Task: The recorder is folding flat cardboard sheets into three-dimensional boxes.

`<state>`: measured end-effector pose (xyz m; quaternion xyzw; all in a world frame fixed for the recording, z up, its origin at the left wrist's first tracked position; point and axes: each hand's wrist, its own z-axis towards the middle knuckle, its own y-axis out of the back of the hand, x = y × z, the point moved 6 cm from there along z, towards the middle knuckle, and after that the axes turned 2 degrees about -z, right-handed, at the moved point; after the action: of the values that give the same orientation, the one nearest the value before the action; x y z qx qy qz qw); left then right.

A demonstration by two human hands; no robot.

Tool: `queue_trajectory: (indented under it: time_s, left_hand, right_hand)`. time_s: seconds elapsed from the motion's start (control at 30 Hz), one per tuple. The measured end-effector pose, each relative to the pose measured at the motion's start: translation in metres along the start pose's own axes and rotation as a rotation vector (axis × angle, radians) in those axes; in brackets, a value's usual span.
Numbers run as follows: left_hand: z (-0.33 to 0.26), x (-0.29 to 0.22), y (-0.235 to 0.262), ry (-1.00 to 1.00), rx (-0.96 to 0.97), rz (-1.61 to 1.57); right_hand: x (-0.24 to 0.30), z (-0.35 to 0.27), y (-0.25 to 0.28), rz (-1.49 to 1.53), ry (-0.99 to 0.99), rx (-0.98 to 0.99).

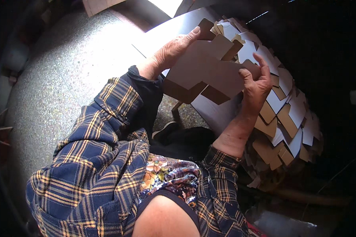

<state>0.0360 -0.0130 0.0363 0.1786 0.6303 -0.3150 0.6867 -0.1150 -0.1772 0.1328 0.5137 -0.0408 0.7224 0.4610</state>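
A die-cut cardboard box piece [201, 65], grey-brown with flaps and folded edges, is held up in front of me between both hands. My left hand [176, 48] grips its upper left side, the thumb lying along the edge and the other fingers hidden behind the board. At the right end, my right hand [258, 87] pinches a flap between thumb and fingers. Just beyond and to the right rises a big heap of similar flattened cardboard pieces [290, 112], white on one face and brown on the other.
A white surface [215, 112] lies under the held cardboard. Speckled floor [47, 79] spreads out on the left, brightly lit near the top. More cardboard [101, 5] shows at the top edge. Below the heap, a clear plastic-looking sheet [284, 224] lies in shadow.
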Motion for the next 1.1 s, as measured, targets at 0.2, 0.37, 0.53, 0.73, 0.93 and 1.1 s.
queue_trajectory:
  time_s: [0.2,0.37,0.53,0.73,0.93,1.1]
  left_hand:
    - [0.010,0.022,0.013,-0.227,0.127,0.073]
    - [0.008,0.025,0.002,0.136,0.108,-0.540]
    - [-0.005,0.013,0.015,0.241,0.126,-0.583]
    - [0.000,0.018,-0.005,0.235,0.227,-0.406]
    - [0.002,0.012,0.006,0.094,0.216,-0.416]
    - [-0.001,0.035,-0.008,0.334,0.417,-0.474]
  right_hand:
    - [0.016,-0.010,-0.007,0.171,0.093,0.030]
    - [0.047,-0.036,-0.009,0.133,0.405,0.034]
    - [0.085,-0.058,-0.043,-0.044,0.726,0.109]
    - [0.083,-0.078,-0.072,-0.019,0.796,0.214]
    - [0.082,-0.065,-0.038,-0.129,0.794,-0.062]
    - [0.088,-0.067,-0.034,-0.001,0.823,0.031]
